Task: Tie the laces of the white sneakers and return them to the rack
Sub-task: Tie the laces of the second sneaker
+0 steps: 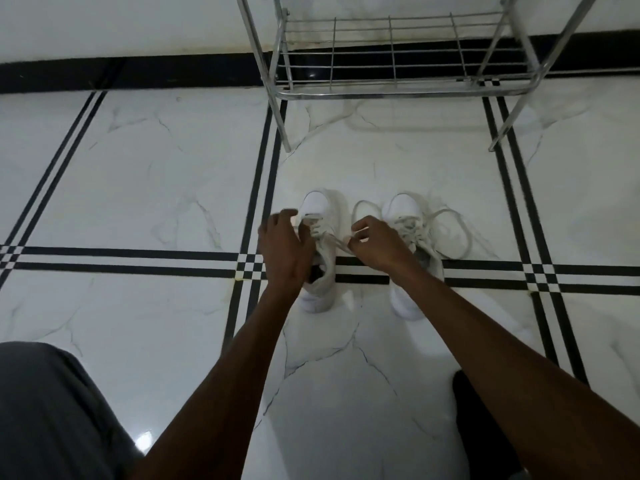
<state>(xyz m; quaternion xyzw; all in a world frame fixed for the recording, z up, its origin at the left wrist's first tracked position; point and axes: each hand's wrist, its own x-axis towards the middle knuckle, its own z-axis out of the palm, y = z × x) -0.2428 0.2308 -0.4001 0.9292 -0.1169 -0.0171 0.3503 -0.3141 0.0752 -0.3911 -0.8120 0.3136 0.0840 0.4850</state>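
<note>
Two white sneakers stand side by side on the tiled floor, toes pointing away from me. Over the left sneaker (320, 209) my left hand (282, 244) pinches its lace at the tongue. My right hand (375, 244) grips the other end of the same lace (337, 244), which is pulled taut between the two hands. The right sneaker (405, 209) is partly hidden by my right wrist, and its loose laces (457, 230) sprawl in loops on the floor. A metal shoe rack (391, 95) stands just beyond the sneakers, its bottom wire shelf bare.
The floor (156, 174) is white marble tile with black stripe borders. A white wall with a black skirting (138, 72) runs behind the rack. My grey-clad knee (52, 410) fills the lower left, and a dark shape (485, 427) lies under my right forearm.
</note>
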